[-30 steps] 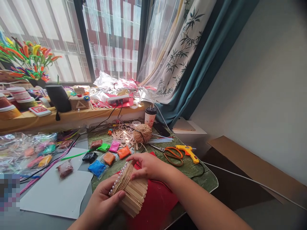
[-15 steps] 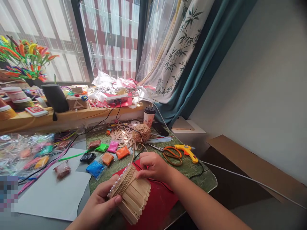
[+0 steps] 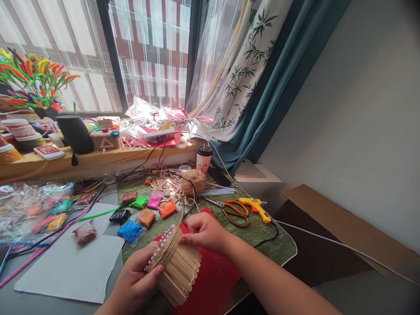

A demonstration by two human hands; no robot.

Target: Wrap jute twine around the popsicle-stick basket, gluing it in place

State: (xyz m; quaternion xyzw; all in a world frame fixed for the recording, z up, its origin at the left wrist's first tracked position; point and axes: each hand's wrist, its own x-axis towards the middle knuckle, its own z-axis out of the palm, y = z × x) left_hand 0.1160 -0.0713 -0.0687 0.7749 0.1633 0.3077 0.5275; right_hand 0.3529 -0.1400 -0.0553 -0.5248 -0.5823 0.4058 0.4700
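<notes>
My left hand grips a craft-stick holder, thumb across its side and fingers behind it. The holder lies tilted, its scalloped stick ends toward the lower right. Twine is wound in several turns around it, beside a row of pearl beads along one end. My right hand is closed in a pinch at the wound band, on the twine; its fingertips are partly hidden. Beyond it sits the twine ball, with a strand coming down toward my hands.
Red paper lies under the holder. Scissors and a yellow glue gun are to the right. Several clay packets lie left, near white paper. A lidded cup, craft sticks and black cables are behind.
The holder has turned slightly in my left hand and shifted a little left. My right hand has moved slightly down and left along the twine band.
</notes>
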